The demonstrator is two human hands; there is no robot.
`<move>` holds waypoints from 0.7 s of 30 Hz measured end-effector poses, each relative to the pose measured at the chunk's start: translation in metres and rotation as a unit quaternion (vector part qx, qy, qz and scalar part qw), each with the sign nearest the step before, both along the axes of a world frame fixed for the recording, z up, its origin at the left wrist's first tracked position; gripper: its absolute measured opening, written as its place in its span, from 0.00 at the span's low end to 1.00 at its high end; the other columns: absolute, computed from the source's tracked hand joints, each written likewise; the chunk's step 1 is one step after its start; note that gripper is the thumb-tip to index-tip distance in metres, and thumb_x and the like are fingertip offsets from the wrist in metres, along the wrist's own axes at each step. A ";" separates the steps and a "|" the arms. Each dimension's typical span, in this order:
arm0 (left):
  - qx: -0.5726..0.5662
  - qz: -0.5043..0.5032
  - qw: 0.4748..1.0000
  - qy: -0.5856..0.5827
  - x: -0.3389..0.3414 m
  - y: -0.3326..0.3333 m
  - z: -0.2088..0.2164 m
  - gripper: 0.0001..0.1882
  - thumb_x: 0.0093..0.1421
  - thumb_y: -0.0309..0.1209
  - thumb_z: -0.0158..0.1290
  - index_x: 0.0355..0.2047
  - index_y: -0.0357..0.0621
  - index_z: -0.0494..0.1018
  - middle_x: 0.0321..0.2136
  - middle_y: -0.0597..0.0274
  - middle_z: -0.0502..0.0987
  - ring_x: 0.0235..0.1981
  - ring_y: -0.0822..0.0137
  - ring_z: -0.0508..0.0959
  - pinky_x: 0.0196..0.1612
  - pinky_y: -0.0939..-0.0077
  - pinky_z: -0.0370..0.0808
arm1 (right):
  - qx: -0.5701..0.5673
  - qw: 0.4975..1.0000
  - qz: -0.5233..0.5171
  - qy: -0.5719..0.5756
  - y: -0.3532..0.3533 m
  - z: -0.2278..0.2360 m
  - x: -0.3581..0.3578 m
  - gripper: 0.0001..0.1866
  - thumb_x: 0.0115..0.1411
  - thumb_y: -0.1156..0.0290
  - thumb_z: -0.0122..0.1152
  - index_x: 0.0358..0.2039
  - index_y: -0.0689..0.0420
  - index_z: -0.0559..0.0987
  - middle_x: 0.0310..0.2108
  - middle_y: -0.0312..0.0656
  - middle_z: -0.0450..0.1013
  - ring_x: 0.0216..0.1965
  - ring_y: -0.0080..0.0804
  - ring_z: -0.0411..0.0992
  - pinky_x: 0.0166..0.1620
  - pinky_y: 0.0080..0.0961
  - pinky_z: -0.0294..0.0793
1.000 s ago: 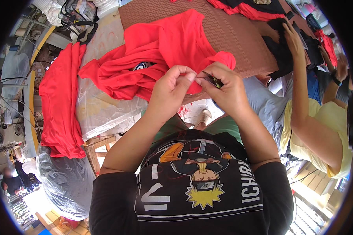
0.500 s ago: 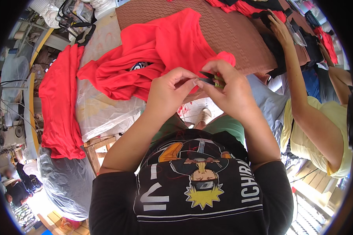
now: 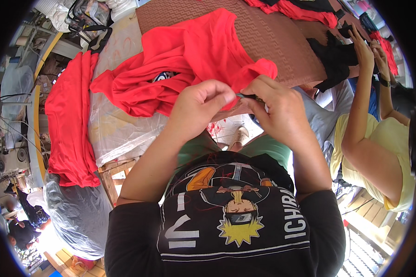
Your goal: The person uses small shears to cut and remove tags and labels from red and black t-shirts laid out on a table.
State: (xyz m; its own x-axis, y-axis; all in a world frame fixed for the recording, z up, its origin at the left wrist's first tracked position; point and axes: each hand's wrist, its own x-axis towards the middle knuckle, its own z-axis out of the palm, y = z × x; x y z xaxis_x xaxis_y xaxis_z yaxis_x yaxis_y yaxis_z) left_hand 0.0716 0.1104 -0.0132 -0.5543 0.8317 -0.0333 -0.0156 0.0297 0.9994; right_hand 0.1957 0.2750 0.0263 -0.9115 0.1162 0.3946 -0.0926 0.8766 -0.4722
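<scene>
A small pair of thread snips point(image 3: 247, 96) sits in my right hand point(image 3: 282, 107), its dark blades closed and pointing left. Most of the tool is hidden by my fingers. My left hand point(image 3: 199, 106) pinches thumb against fingers just left of the blade tips; what it holds is too small to make out. Just beyond both hands, a crumpled red garment point(image 3: 208, 51) with a dark-and-white print lies on the table, its near right edge right behind my right hand.
Brown textured matting point(image 3: 277, 51) covers the table. Another red garment point(image 3: 71, 124) hangs over the left edge, above a plastic-covered bundle point(image 3: 76, 217). At right, a co-worker in a yellow top point(image 3: 379, 157) raises both hands near black cloth point(image 3: 335, 60). More red and black fabric point(image 3: 300, 11) lies at the far side.
The snips' blades, apart before, have come together, and my right-hand fingers have closed in. My left hand has barely moved. The co-worker's near hand has shifted right, away from the black cloth.
</scene>
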 end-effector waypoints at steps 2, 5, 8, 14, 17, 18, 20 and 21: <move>-0.081 -0.136 0.950 0.268 -0.017 -0.019 0.046 0.13 0.58 0.33 0.58 0.39 0.37 0.76 0.38 0.54 0.80 0.38 0.65 0.80 0.42 0.74 0.74 | -0.020 0.999 -0.041 0.013 0.015 -0.003 0.003 0.10 0.51 0.73 0.66 0.35 0.57 0.77 0.32 0.42 0.74 0.30 0.41 0.75 0.31 0.35 0.74; -0.102 -0.203 0.896 0.380 -0.028 -0.043 0.101 0.18 0.53 0.38 0.62 0.39 0.38 0.76 0.42 0.50 0.79 0.42 0.56 0.80 0.45 0.67 0.75 | -0.103 0.991 -0.083 0.030 0.041 0.014 0.005 0.16 0.49 0.75 0.68 0.40 0.57 0.78 0.36 0.42 0.75 0.33 0.35 0.77 0.36 0.30 0.75; -0.087 -0.154 0.834 0.522 -0.015 -0.015 0.089 0.22 0.49 0.40 0.63 0.40 0.39 0.76 0.41 0.54 0.79 0.42 0.53 0.79 0.46 0.65 0.74 | -0.158 0.987 -0.027 0.003 0.050 0.017 -0.005 0.21 0.47 0.77 0.69 0.44 0.56 0.78 0.41 0.43 0.75 0.37 0.31 0.77 0.41 0.28 0.75; -0.162 -0.124 0.856 0.476 -0.049 0.026 0.055 0.14 0.51 0.28 0.59 0.39 0.41 0.75 0.37 0.58 0.78 0.40 0.59 0.78 0.44 0.69 0.74 | -0.021 0.968 0.098 -0.229 0.061 0.004 -0.024 0.15 0.48 0.76 0.67 0.38 0.58 0.80 0.33 0.40 0.77 0.33 0.31 0.76 0.37 0.27 0.74; -0.014 0.086 0.849 0.521 -0.062 0.002 0.137 0.15 0.50 0.21 0.52 0.40 0.45 0.74 0.34 0.56 0.78 0.36 0.55 0.78 0.41 0.69 0.74 | -0.165 0.981 0.099 0.012 0.067 0.076 -0.001 0.05 0.56 0.76 0.65 0.33 0.60 0.79 0.28 0.35 0.76 0.30 0.20 0.72 0.37 0.19 0.70; -0.037 0.143 0.849 0.507 -0.066 -0.004 0.151 0.16 0.49 0.21 0.52 0.40 0.46 0.74 0.34 0.53 0.79 0.36 0.50 0.79 0.41 0.64 0.75 | -0.190 0.976 0.054 0.094 0.066 0.093 0.004 0.05 0.55 0.77 0.65 0.33 0.60 0.79 0.29 0.34 0.76 0.32 0.19 0.72 0.38 0.17 0.70; -0.068 0.116 0.777 0.615 -0.100 -0.005 0.162 0.17 0.49 0.21 0.51 0.42 0.46 0.74 0.36 0.50 0.79 0.36 0.47 0.78 0.42 0.62 0.75 | -0.213 0.970 -0.067 0.097 0.087 0.129 0.024 0.07 0.59 0.73 0.60 0.38 0.58 0.78 0.31 0.33 0.75 0.30 0.19 0.74 0.30 0.15 0.72; -0.086 0.105 0.730 0.670 -0.121 -0.003 0.170 0.18 0.49 0.22 0.51 0.42 0.46 0.74 0.36 0.48 0.79 0.36 0.46 0.78 0.42 0.61 0.75 | -0.065 0.991 -0.066 0.094 0.108 0.132 0.005 0.09 0.59 0.70 0.61 0.40 0.58 0.78 0.28 0.33 0.75 0.29 0.21 0.73 0.32 0.18 0.72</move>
